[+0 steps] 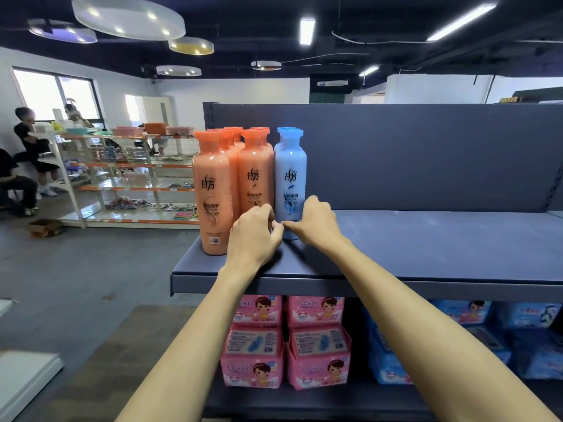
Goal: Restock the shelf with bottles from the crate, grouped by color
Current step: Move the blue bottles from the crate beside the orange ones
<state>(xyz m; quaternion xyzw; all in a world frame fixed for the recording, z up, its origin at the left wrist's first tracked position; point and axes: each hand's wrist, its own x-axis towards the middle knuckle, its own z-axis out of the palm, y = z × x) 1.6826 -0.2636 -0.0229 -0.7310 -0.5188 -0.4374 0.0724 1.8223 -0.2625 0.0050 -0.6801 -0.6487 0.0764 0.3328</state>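
Observation:
A blue bottle stands upright on the grey shelf board, with more blue caps visible right behind it. To its left stand several orange bottles in rows, touching each other. My right hand wraps the lower right side of the front blue bottle. Curled at the bottle's lower left is my left hand, which hides the base of the second orange bottle. The fingertips of both hands meet in front of the blue bottle's base. No crate is in view.
The shelf board runs bare to the right of the blue bottle, backed by a grey panel. Below it sit pink packs and blue packs. An orange-trimmed rack and seated people are at the left.

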